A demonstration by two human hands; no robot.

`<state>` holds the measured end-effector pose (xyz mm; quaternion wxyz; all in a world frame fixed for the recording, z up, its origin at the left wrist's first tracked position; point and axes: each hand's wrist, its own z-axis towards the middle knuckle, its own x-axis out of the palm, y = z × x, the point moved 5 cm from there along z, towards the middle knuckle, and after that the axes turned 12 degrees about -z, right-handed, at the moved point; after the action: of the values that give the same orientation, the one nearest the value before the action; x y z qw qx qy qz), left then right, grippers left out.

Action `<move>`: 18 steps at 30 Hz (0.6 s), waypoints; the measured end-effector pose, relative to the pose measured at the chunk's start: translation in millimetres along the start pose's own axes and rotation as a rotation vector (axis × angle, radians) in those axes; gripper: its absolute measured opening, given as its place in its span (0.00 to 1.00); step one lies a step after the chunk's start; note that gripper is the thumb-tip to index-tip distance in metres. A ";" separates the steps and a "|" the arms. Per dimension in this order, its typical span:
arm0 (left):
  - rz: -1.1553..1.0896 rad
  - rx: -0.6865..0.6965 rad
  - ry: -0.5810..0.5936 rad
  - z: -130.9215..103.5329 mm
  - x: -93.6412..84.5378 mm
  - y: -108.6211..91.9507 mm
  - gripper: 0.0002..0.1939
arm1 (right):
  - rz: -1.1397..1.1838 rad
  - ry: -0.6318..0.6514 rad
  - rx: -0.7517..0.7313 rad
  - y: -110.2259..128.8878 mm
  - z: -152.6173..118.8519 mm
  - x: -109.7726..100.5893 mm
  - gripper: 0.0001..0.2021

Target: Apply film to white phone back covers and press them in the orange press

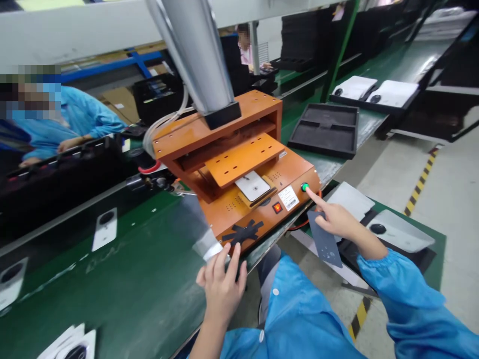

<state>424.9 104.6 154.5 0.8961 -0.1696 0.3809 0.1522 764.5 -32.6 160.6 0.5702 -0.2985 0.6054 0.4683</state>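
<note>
An orange press machine (258, 164) stands on the green workbench, a large metal cylinder (198, 55) on top. Under its raised orange plate (245, 157), a white flat panel (253, 186) lies in a holder. My right hand (337, 219) touches the green button (305, 187) with its outstretched index finger. Its other fingers are closed on a dark grey flat card (325, 240) that hangs down below. My left hand (223, 281) holds nothing; its fingers are apart, with the tips by the machine's front edge near black tape strips (243, 232).
White panels with black round parts (105, 229) lie on the bench at left, with a stack (73, 344) nearer me. A black divided tray (325, 129) sits beyond the machine. Bagged items (400, 230) rest in a tray at right. A co-worker in a blue sleeve (90, 112) sits opposite.
</note>
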 end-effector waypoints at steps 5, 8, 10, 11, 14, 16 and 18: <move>-0.005 -0.052 0.001 7.6 -3.6 -1.1 0.31 | -0.080 -0.001 -0.001 2.3 2.0 -0.1 0.41; 0.009 -0.033 -0.006 12.2 -4.5 -4.8 0.32 | -0.103 0.042 -0.003 6.2 2.0 -4.6 0.42; -0.011 -0.019 0.005 16.8 -2.2 -8.9 0.31 | -0.107 0.056 0.002 7.7 2.6 -8.5 0.41; -0.022 -0.012 0.017 19.7 -0.6 -11.3 0.31 | -0.106 0.060 0.006 7.8 2.8 -10.2 0.41; -0.020 -0.005 0.040 29.3 3.1 -17.5 0.28 | -0.102 0.064 0.007 6.9 2.6 -13.2 0.41; -0.009 -0.017 0.051 34.4 4.7 -19.3 0.28 | -0.098 0.053 -0.008 6.7 2.4 -14.2 0.41; -0.012 -0.032 0.057 37.6 6.2 -20.0 0.28 | -0.101 0.042 -0.023 7.1 3.3 -14.0 0.40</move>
<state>460.8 103.4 178.2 0.8829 -0.1905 0.4028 0.1480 761.9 -29.3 176.1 0.5767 -0.3447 0.5962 0.4395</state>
